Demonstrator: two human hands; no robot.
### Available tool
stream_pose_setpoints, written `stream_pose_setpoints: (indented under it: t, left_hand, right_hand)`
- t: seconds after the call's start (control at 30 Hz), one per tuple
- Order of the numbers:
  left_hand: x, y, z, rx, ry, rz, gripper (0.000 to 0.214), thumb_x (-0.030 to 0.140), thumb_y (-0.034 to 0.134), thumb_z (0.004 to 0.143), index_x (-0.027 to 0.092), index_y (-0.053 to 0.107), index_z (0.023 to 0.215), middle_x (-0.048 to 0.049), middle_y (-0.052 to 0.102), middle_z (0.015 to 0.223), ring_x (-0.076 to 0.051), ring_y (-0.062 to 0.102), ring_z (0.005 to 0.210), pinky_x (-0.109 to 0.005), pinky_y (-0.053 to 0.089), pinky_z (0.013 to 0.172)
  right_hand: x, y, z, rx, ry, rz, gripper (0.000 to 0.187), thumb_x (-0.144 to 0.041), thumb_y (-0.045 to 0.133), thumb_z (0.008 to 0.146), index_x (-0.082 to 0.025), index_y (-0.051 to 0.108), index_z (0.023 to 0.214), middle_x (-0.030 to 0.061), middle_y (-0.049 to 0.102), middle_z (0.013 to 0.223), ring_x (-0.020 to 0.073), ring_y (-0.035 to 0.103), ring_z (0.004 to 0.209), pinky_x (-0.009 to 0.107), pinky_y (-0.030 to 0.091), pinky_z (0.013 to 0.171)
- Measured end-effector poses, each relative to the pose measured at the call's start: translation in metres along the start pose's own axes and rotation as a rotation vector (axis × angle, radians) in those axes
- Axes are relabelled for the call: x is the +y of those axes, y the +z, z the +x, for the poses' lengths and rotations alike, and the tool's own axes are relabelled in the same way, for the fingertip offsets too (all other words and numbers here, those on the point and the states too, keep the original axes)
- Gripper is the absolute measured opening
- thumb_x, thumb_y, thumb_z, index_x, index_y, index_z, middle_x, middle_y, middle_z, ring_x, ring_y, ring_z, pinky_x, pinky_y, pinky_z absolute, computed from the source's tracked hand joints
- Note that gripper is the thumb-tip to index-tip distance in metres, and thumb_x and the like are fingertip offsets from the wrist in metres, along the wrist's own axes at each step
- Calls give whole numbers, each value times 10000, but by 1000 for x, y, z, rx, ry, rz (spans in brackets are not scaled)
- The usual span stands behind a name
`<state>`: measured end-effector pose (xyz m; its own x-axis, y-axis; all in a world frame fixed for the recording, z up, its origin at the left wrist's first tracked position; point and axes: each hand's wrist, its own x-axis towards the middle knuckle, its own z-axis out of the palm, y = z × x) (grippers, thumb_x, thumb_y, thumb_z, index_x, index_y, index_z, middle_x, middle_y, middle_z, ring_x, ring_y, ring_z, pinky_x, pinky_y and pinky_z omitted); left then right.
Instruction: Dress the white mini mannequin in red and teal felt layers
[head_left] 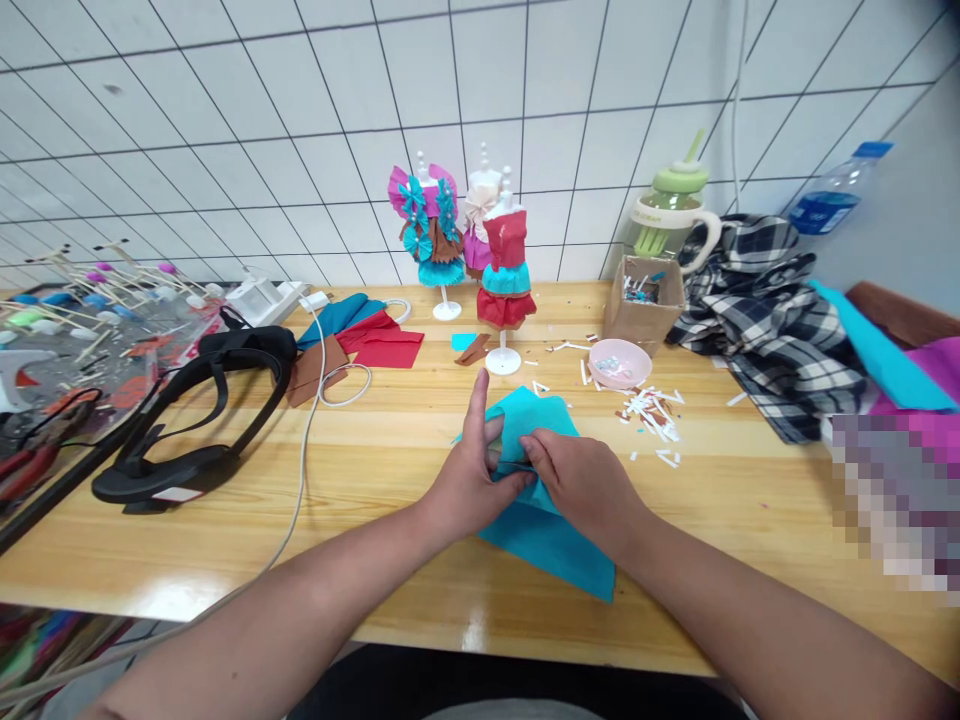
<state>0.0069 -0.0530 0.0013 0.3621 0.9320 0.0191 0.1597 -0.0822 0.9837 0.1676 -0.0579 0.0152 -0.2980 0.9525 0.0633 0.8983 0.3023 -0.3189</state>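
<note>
My left hand [472,470] holds a folded piece of turquoise crepe paper [551,412] between thumb and fingers, its index finger pointing up. From the other side my right hand [589,485] pinches the same paper, fingers curled. A thin dark line runs along the paper between the hands; whether it is a fold or a tool I cannot tell. Beneath the hands a flat turquoise sheet [559,550] lies on the table. Just beyond stands a mini dress form [506,255] in a red top, turquoise band and red ruffle.
Two more dressed forms [431,225] stand by the tiled wall. To the right are a pink bowl [619,364], white paper scraps [654,412], a cardboard box [643,310] and a plaid cloth [750,290]. A black headset [202,410] and white cable [304,470] lie left.
</note>
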Motion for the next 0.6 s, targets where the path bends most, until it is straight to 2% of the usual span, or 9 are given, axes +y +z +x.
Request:
stream_pose_setpoints:
  t: [0.37, 0.5, 0.6]
  left_hand:
    - [-1, 3, -1, 16, -22, 7, 1167, 77, 638, 732, 426, -218, 1444, 56, 516, 844, -27, 453, 505, -159, 356, 462]
    - [-1, 5, -2, -2, -25, 6, 1153, 76, 623, 735, 418, -216, 1447, 47, 527, 878, -26, 444, 506, -162, 354, 463]
    - [-4, 3, -3, -18, -25, -6, 1169, 94, 632, 745, 422, -258, 1428, 30, 526, 919, -45, 478, 549, -178, 377, 491]
  right_hand:
    - [-1, 2, -1, 10, -19, 10, 411, -386, 279, 1020, -212, 583, 806, 9, 699, 742, 165, 632, 659, 294, 249, 563]
    - [-4, 1, 0, -31, 15, -23, 411, -389, 295, 1016, -215, 604, 808, 17, 708, 744, 174, 644, 665, 297, 244, 550]
    - [-2, -2, 1, -16, 16, -45, 430, -407, 287, 1010, -215, 607, 795, 22, 700, 724, 176, 635, 647, 296, 243, 539]
